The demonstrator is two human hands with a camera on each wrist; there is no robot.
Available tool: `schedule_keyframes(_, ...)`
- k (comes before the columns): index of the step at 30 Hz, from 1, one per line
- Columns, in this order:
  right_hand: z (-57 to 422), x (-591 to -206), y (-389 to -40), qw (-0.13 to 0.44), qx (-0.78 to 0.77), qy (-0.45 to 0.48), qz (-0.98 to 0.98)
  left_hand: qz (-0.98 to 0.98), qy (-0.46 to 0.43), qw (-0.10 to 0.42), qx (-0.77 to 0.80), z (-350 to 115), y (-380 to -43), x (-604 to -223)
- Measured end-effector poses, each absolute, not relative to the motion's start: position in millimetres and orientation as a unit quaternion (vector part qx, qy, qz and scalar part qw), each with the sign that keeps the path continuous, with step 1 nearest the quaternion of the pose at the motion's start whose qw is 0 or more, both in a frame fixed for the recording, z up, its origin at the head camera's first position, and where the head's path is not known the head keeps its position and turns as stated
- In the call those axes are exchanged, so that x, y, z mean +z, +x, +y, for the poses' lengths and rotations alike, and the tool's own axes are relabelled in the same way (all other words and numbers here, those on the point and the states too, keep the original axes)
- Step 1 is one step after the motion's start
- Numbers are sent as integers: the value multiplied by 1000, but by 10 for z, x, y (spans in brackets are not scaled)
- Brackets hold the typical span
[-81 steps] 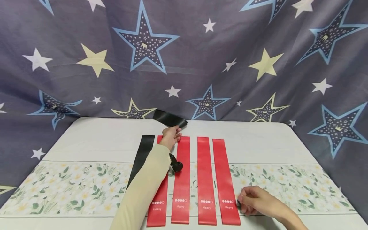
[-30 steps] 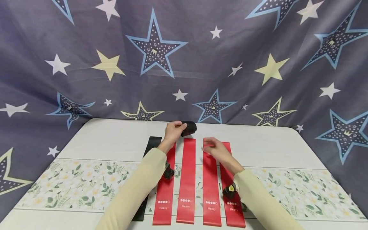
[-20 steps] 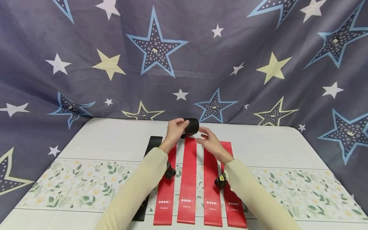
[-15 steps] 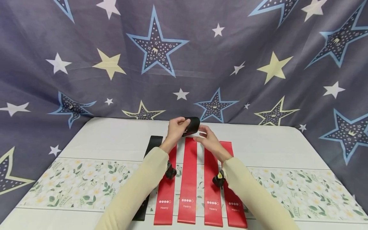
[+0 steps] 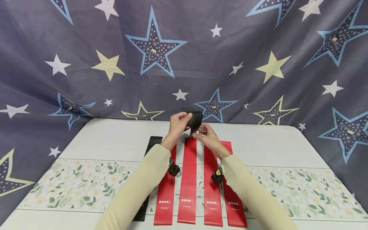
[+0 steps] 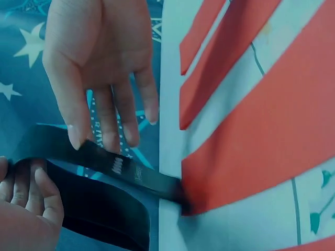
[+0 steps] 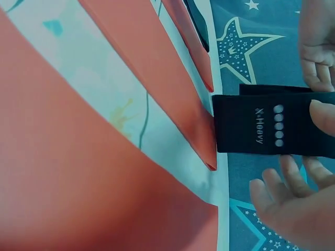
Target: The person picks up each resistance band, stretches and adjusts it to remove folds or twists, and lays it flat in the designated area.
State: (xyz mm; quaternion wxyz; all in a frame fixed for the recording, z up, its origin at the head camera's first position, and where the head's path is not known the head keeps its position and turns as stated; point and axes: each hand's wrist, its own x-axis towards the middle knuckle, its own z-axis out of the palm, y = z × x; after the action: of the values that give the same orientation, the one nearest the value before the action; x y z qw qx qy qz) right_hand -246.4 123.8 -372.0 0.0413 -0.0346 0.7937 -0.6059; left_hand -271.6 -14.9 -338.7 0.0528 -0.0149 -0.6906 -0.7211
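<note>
A black loop resistance band hangs raised at the table's far edge, one length drooping toward the top of a red band. My left hand grips its left end; in the left wrist view the fingers curl around the strip. On the other side, my right hand pinches a strip, its thumb on the face printed "X-Heavy" and several dots. The left wrist view shows the black band spread into an open loop between the hands.
Several red "Heavy" bands lie lengthwise on the table, side by side. Another black band lies left of them, partly under the left sleeve. A star-patterned curtain hangs right behind the table.
The left hand has picked up the black band from the far edge and raised it. The right hand came from the lower right to it, and the band has opened into a loop.
</note>
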Motion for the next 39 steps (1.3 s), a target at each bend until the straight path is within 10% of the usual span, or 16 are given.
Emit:
schedule_keyframes(24, 1317, -3845, -1811, 141, -656, -57, 739, -569, 119, -46, -812, -133, -2782, -3606)
schedule_keyframes(31, 1365, -3827, -1513, 174, -664, -45, 726, -561, 98, -43, -821, -155, -3274, -4228)
schedule_keyframes(39, 1463, -3824, -1192, 209, -675, -38, 706, -569, 120, -129, -803, -148, -2795, -3785)
